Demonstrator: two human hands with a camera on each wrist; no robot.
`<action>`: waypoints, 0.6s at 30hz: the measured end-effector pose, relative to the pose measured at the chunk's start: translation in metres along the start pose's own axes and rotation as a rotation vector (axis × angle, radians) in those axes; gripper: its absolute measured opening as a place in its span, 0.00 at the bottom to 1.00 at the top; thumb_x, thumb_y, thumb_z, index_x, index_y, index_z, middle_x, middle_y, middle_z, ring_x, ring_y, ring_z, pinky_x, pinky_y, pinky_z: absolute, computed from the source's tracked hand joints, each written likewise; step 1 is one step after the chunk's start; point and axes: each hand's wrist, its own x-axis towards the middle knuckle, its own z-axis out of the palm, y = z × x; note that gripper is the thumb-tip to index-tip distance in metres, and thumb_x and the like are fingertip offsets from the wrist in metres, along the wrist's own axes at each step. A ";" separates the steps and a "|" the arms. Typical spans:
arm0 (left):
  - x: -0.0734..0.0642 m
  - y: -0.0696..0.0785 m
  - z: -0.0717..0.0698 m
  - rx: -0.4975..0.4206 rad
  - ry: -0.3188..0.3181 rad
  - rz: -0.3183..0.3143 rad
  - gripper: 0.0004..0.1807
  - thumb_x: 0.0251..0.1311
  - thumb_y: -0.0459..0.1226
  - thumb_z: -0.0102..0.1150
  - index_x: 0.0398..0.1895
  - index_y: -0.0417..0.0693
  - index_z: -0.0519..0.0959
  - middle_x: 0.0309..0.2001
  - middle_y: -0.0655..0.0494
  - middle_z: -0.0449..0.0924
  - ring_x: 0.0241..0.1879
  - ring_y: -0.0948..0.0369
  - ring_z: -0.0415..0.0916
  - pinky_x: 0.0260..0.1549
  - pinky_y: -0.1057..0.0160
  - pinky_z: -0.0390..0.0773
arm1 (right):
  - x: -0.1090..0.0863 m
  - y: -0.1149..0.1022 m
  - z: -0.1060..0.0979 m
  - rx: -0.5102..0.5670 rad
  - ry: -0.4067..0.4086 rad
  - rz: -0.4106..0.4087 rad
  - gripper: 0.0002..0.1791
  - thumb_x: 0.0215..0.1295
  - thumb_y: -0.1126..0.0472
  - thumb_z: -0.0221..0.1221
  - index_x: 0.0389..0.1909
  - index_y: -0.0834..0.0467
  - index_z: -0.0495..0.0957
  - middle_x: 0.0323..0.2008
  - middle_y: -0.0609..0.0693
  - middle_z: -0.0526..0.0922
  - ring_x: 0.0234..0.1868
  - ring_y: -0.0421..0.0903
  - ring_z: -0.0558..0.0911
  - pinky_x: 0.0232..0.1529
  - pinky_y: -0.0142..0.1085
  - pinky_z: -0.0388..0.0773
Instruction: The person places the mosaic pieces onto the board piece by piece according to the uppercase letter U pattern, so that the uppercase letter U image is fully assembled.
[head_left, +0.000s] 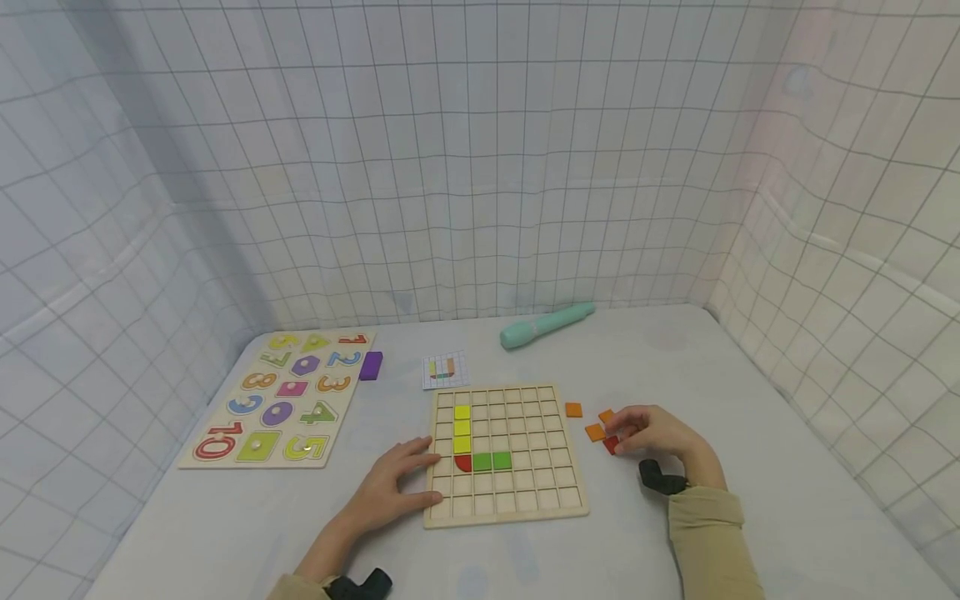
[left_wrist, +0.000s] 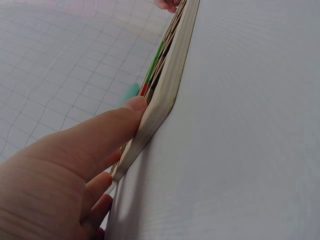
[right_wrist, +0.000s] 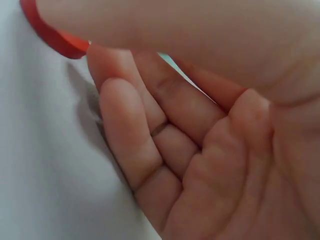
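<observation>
A wooden grid board [head_left: 517, 500] lies in the middle of the table. In its cells sit several yellow squares [head_left: 462, 427], a red quarter-round tile [head_left: 462, 463] and two green squares [head_left: 492, 462]. My left hand [head_left: 390, 487] rests on the board's left edge with fingers spread; in the left wrist view its thumb [left_wrist: 100, 135] touches the rim. Right of the board, my right hand [head_left: 656, 435] pinches a second red tile [head_left: 611, 445] between thumb and fingers, low over the table. Close up, this red tile [right_wrist: 55, 37] shows a curved edge, partly hidden by the thumb. Orange squares [head_left: 595, 432] lie beside it.
A number-and-shape puzzle board [head_left: 341, 408] lies at the left with a purple block [head_left: 371, 366] by its edge. Behind the grid board are a small pattern card [head_left: 446, 370] and a teal cylindrical object [head_left: 547, 326]. Grid-lined cloth walls [head_left: 480, 167] surround the table.
</observation>
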 end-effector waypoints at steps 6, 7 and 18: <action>0.000 0.000 0.000 -0.002 0.006 0.012 0.31 0.45 0.53 0.70 0.55 0.53 0.78 0.66 0.53 0.64 0.68 0.50 0.55 0.69 0.50 0.47 | 0.000 -0.004 0.003 -0.045 0.019 0.044 0.17 0.51 0.66 0.67 0.42 0.65 0.79 0.41 0.56 0.83 0.33 0.44 0.76 0.33 0.31 0.76; 0.000 0.001 0.000 -0.004 0.007 0.015 0.31 0.45 0.53 0.70 0.54 0.53 0.78 0.66 0.52 0.64 0.68 0.50 0.55 0.69 0.50 0.47 | 0.000 -0.004 0.003 -0.050 0.021 0.046 0.17 0.51 0.65 0.67 0.42 0.65 0.79 0.41 0.56 0.82 0.33 0.44 0.76 0.33 0.31 0.76; 0.000 -0.001 0.000 -0.003 0.004 0.012 0.31 0.45 0.54 0.70 0.54 0.53 0.78 0.66 0.53 0.64 0.68 0.50 0.54 0.69 0.50 0.47 | 0.002 0.001 0.004 -0.100 0.028 0.005 0.14 0.50 0.62 0.69 0.38 0.59 0.81 0.32 0.46 0.80 0.30 0.43 0.75 0.30 0.32 0.74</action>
